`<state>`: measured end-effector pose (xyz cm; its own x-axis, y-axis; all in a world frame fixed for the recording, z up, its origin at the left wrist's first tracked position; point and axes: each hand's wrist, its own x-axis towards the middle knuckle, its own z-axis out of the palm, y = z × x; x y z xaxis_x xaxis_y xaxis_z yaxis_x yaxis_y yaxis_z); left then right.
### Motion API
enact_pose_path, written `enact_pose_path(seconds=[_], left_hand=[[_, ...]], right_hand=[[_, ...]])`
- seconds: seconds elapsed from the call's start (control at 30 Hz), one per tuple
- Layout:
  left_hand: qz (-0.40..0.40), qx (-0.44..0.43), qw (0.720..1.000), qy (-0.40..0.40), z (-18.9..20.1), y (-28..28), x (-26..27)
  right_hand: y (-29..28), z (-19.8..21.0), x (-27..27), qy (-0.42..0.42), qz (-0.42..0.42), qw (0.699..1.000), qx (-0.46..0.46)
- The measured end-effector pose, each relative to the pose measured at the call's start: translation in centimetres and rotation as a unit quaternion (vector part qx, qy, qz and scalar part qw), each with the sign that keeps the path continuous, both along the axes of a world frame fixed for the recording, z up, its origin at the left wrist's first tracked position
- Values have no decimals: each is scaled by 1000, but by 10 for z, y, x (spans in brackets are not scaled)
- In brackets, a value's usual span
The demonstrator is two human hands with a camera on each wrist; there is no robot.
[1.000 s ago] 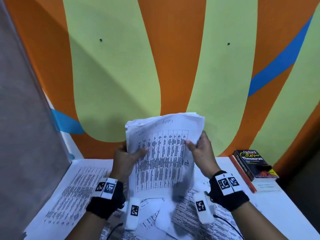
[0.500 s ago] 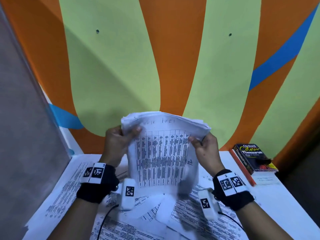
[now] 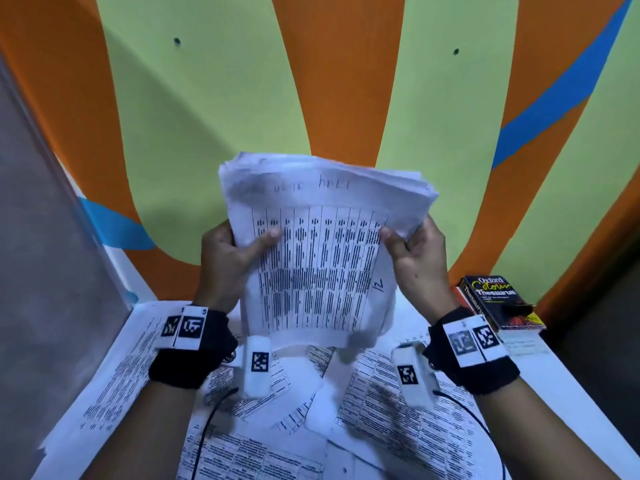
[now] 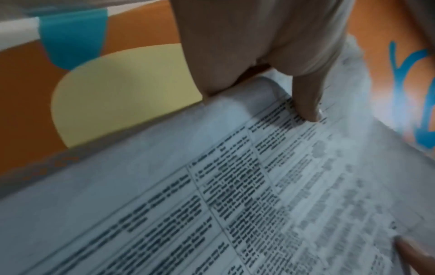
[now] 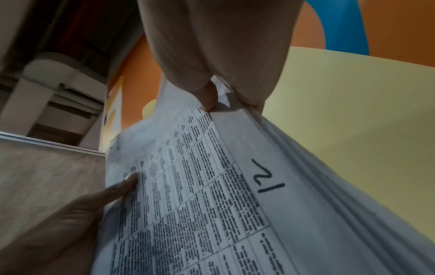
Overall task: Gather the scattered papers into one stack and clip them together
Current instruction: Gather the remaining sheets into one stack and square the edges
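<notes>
Both hands pinch stack [image 3: 322, 258] by side edges: left hand [image 3: 228, 265], right hand [image 3: 419, 261]. Stack upright between hands, long axis vertical; loose papers [image 3: 398, 410] below wrists on tabletop [image 3: 561, 407].

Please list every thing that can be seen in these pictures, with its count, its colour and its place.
stack of papers: one, white with black printed tables, held upright above the table, one hand on each side edge.
loose papers: several, exact count unclear, white with black print, scattered and overlapping on the table.
table: one, white, under the papers.
book: one, black cover, at the table's far right by the wall, on top of something red.
wall: orange, light green and blue, behind the table.
wristbands: two, black with white marker tags, one on each wrist.
left hand: grips the stack's left edge.
right hand: grips the stack's right edge.
</notes>
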<state>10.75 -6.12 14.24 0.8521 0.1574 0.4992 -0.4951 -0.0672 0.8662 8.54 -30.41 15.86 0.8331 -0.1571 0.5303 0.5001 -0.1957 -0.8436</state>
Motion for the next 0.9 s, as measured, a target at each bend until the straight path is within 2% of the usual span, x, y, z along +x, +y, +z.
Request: enact_pose_path(seconds=[0.1,0.2,0.3,0.4,0.47,0.5,0.53,0.57,0.63,0.67,0.7,0.73,0.77,0.83,0.9], left_hand=[[-30,-23,999,28,-10,-1,-3],[-52,-15,987,150,-51,0,-5],[-80,14,969,234,-76,-3,-16],[-56,25,961,271,-73,-7,-23],[-10,44,964,261,-70,-5,-21],[14,45,966,252,-70,-2,-19],[34,38,968,245,-68,2,-17],[53,25,970,237,-66,6,-16],[109,7,973,203,-60,17,-16],[141,4,973,183,-54,23,-18],[169,-3,972,164,-48,29,-20],[192,-12,969,152,-46,37,-22],[223,-24,964,145,-44,45,-23],[275,-38,951,136,-41,58,-28],[292,-50,947,123,-40,67,-32]], right_hand=[[2,-10,-3,-2,10,1000,-14],[3,-54,-6,91,-5,996,-25],[2,-94,-4,154,-48,986,-51],[1,-103,2,148,-42,986,-63],[-8,-105,8,155,-24,978,-135],[-16,-107,11,180,-5,964,-195],[-25,-113,13,223,10,936,-274],[-35,-121,12,279,15,887,-368],[-53,-143,5,392,23,755,-525],[-60,-155,0,431,24,704,-564],[-66,-167,-4,452,19,677,-581],[-69,-173,-8,461,8,667,-585],[-74,-179,-9,463,-7,671,-579],[-81,-185,-8,470,-12,691,-549],[-87,-186,-7,473,7,708,-525]])
